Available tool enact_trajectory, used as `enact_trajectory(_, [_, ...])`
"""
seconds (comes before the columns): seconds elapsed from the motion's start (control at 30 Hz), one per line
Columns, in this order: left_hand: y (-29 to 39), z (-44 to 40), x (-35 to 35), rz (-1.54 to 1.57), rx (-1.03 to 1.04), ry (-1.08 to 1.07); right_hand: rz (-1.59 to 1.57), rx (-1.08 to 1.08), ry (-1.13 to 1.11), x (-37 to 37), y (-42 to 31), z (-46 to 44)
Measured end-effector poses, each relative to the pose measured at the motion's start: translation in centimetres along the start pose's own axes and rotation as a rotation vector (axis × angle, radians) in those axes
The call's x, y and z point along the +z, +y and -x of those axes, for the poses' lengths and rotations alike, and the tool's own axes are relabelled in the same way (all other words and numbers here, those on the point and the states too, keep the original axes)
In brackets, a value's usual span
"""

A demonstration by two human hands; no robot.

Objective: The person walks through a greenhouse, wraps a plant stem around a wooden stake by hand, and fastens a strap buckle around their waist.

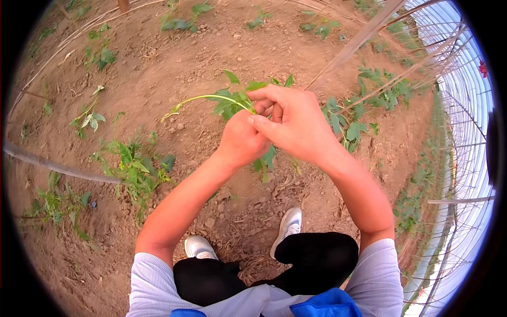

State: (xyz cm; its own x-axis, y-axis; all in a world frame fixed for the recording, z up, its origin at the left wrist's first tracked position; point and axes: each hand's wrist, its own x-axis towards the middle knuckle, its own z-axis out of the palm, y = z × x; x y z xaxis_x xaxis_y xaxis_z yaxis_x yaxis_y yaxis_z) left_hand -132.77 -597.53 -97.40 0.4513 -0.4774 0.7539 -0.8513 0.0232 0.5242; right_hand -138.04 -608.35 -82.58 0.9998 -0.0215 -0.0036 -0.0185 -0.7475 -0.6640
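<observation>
Both hands meet in front of me over a leafy green plant. My left hand (pixel 243 136) is closed around a plant stem (pixel 211 97), whose pale green tip arches out to the left. Touching it from the right, my right hand (pixel 290 117) has its thumb and fingers bent together at the same stem. What exactly the right fingertips pinch is hidden between the hands. Green leaves (pixel 228 108) stick out beyond the fingers, and more leaves (pixel 266 158) hang below my hands.
Bushy plants (pixel 132 166) grow in dry soil on the left, others (pixel 348 124) on the right. Wooden poles (pixel 364 37) slant across the upper right. A grey pole (pixel 63 168) lies at left. Plastic sheeting (pixel 470 105) walls the right side. My shoes (pixel 288 227) stand below.
</observation>
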Motion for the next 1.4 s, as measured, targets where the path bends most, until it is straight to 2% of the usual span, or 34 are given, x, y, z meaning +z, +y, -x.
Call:
enact_trajectory(0.07, [-0.6,0.6,0.5,-0.052,0.068,0.022,-0.024,-0.062,0.145,0.5,0.7,1.6])
enact_trajectory(0.17, [-0.6,0.3,0.2,-0.133,0.233,0.030,-0.129,0.013,0.312,0.9,2.6,3.8])
enact_trajectory(0.27, [-0.5,0.1,0.1,-0.132,0.338,0.012,-0.319,-0.035,0.431,1.1,4.6,5.5])
enact_trajectory(0.3, [-0.3,0.0,0.0,-0.119,0.356,0.004,-0.354,0.031,0.400,0.5,4.3,6.2])
enact_trajectory(0.4, [-0.1,0.0,-0.4,-0.055,0.275,-0.038,-0.507,-0.027,0.482,0.7,6.2,7.0])
enact_trajectory(0.43, [0.0,0.0,-0.5,-0.023,0.234,-0.047,-0.445,-0.058,0.481,0.5,6.9,7.2])
enact_trajectory(0.53, [-0.2,0.2,-0.4,0.060,0.095,0.016,-0.538,-0.018,0.586,0.6,8.1,7.4])
enact_trajectory(0.6, [-0.6,-0.5,0.1,0.038,0.064,0.150,-0.579,0.036,0.628,0.2,8.3,7.1])
enact_trajectory(0.73, [-0.8,-1.1,-0.4,0.119,-0.110,0.131,-0.706,0.056,0.681,-0.5,8.1,5.4])
enact_trajectory(0.9, [-0.1,-2.5,-0.7,0.186,-0.188,0.111,-0.762,0.086,0.752,-0.2,7.7,4.4])
enact_trajectory(1.0, [0.7,-3.4,-1.0,0.242,-0.239,0.081,-0.882,0.202,0.781,-0.3,7.6,3.8])
enact_trajectory(1.13, [0.8,-5.0,-1.5,0.403,-0.351,0.005,-0.808,0.198,0.611,-1.1,7.2,2.8])
enact_trajectory(1.2, [0.4,-6.3,-1.4,0.602,-0.442,0.006,-0.745,0.172,0.508,-1.6,6.9,2.5])
enact_trajectory(1.33, [0.1,-8.6,-2.4,0.968,-0.665,0.011,-0.715,0.193,0.463,-2.8,6.3,2.5])
enact_trajectory(1.4, [0.3,-8.9,-3.1,0.970,-0.728,0.070,-0.640,0.223,0.483,-3.6,5.8,3.0])
